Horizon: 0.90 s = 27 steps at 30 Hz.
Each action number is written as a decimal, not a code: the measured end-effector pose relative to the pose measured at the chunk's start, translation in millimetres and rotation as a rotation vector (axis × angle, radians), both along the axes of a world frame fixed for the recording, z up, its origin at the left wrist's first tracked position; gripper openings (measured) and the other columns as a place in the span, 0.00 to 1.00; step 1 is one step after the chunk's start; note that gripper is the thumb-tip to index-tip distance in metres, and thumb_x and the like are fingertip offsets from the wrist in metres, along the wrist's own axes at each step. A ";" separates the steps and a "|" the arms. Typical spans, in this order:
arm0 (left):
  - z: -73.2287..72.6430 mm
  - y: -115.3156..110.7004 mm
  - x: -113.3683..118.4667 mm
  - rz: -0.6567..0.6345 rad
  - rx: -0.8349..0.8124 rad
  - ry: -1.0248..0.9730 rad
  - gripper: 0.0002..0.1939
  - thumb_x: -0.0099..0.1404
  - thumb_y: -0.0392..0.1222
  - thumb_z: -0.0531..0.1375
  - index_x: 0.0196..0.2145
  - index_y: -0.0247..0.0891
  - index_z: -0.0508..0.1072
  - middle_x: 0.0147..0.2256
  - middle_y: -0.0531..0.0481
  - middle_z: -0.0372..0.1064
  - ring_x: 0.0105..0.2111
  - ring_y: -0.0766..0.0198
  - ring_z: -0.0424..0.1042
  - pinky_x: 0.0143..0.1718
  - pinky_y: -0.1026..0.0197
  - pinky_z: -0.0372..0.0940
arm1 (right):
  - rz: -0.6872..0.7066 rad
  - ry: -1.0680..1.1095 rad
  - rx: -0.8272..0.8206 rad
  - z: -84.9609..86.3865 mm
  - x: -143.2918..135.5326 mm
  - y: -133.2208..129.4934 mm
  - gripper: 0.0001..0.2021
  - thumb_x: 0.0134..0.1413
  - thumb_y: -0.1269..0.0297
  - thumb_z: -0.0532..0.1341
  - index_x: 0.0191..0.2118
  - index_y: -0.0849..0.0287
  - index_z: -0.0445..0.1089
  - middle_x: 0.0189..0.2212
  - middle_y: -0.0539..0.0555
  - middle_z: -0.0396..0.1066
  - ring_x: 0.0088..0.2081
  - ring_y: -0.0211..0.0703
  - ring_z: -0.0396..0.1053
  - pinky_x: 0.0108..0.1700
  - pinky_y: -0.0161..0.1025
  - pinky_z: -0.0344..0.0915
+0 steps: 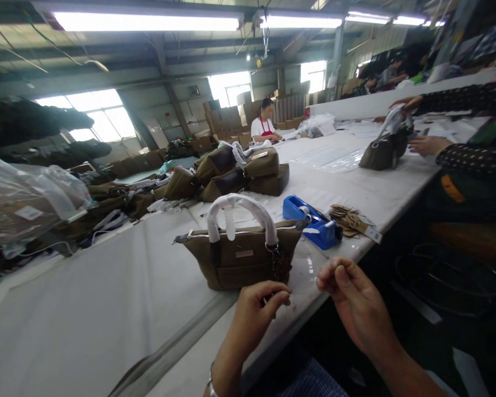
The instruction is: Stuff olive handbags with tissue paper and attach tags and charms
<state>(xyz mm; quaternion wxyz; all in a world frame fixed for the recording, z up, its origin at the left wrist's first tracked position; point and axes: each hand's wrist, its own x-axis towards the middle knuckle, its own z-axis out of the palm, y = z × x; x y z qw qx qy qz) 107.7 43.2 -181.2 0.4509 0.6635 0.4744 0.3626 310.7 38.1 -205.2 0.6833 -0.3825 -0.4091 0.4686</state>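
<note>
An olive-brown handbag [235, 270] stands upright on the table, its two handles [242, 201] wrapped in white paper. A zipper runs along its top, a small plate sits on its front, and a dark tag or charm hangs at its right handle. My left hand [258, 311] is just in front of the bag's lower right, fingers curled with thumb close to forefinger. To the right, my right hand [357, 303] is raised at the table edge, thumb and fingertips pinched together. Whatever either hand holds is too small to make out. Behind them sits a blue tape dispenser [314, 223].
Brown paper tags [349, 220] lie beside the dispenser. More olive bags [240, 171] are piled farther back. Plastic-wrapped goods [28, 204] are at left. At right, a co-worker's hands [430, 145] handle another bag [380, 151]. Another person [264, 124] works at the far end.
</note>
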 end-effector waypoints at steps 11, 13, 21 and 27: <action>2.9 -11.0 11.0 0.036 0.182 0.282 0.07 0.69 0.39 0.63 0.36 0.43 0.83 0.35 0.52 0.82 0.35 0.61 0.79 0.39 0.64 0.66 | -0.036 -1.080 0.606 -9.6 0.2 -9.8 0.13 0.68 0.73 0.57 0.53 0.52 0.72 0.43 0.52 0.79 0.45 0.40 0.78 0.50 0.33 0.74; 2.9 -9.8 11.6 0.047 0.181 0.252 0.07 0.69 0.39 0.63 0.36 0.43 0.82 0.34 0.53 0.81 0.35 0.61 0.78 0.39 0.64 0.66 | -0.020 -1.083 0.543 -11.6 2.0 -6.2 0.12 0.69 0.73 0.56 0.50 0.52 0.73 0.41 0.50 0.79 0.43 0.39 0.78 0.48 0.32 0.74; -10.3 11.7 16.4 0.530 0.381 0.100 0.11 0.67 0.41 0.65 0.47 0.40 0.75 0.42 0.48 0.77 0.41 0.60 0.76 0.45 0.61 0.69 | -0.367 -1.034 0.309 -13.1 11.5 24.3 0.05 0.69 0.62 0.59 0.43 0.55 0.71 0.37 0.52 0.76 0.34 0.43 0.76 0.39 0.37 0.72; -26.0 20.5 36.4 0.583 0.380 0.083 0.15 0.63 0.39 0.67 0.47 0.40 0.72 0.37 0.51 0.74 0.37 0.61 0.75 0.42 0.61 0.70 | -0.381 -1.113 0.439 -13.4 15.0 46.0 0.06 0.69 0.64 0.58 0.45 0.58 0.72 0.40 0.55 0.75 0.43 0.47 0.75 0.50 0.41 0.69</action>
